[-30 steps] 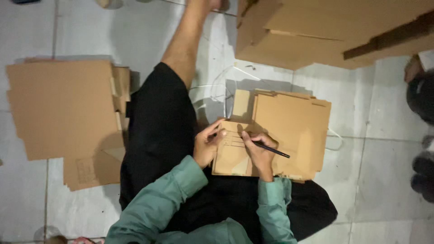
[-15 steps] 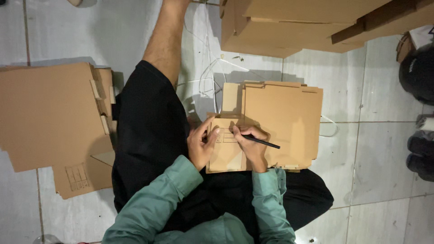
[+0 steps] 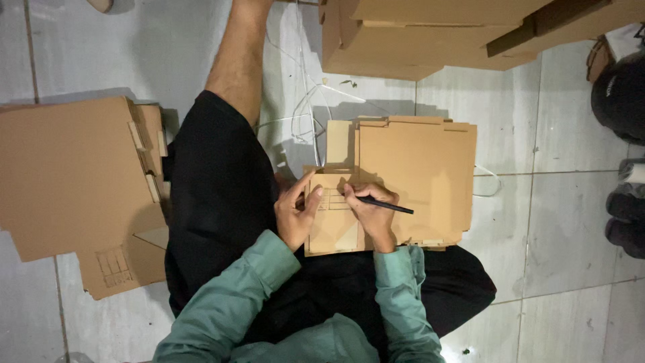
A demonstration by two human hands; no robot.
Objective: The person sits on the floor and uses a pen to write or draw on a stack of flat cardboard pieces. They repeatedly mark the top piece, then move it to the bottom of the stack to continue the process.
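You sit on a grey tiled floor (image 3: 551, 222) that fills the frame, your black-clad legs (image 3: 222, 202) running from the lower middle up toward the top centre, one bare shin stretched out ahead. At the left edge lies a wide stack of flattened cardboard (image 3: 67, 175), and across the top right sit bulky cardboard boxes (image 3: 430, 33). Just right of centre, a smaller stack of flat cardboard sheets (image 3: 423, 175) rests on the floor against your lap, with a loose loop of white strapping (image 3: 306, 114) on the tiles just above it. On the near left corner of that stack lies a small cardboard piece (image 3: 332, 228) printed with a ruled box. Your left hand (image 3: 295, 215) presses on its left edge, fingers curled and thumb along the side. Your right hand (image 3: 369, 212) is closed in a writing grip, pinching a black pen (image 3: 386, 205) whose tip meets the small piece at the ruled lines.
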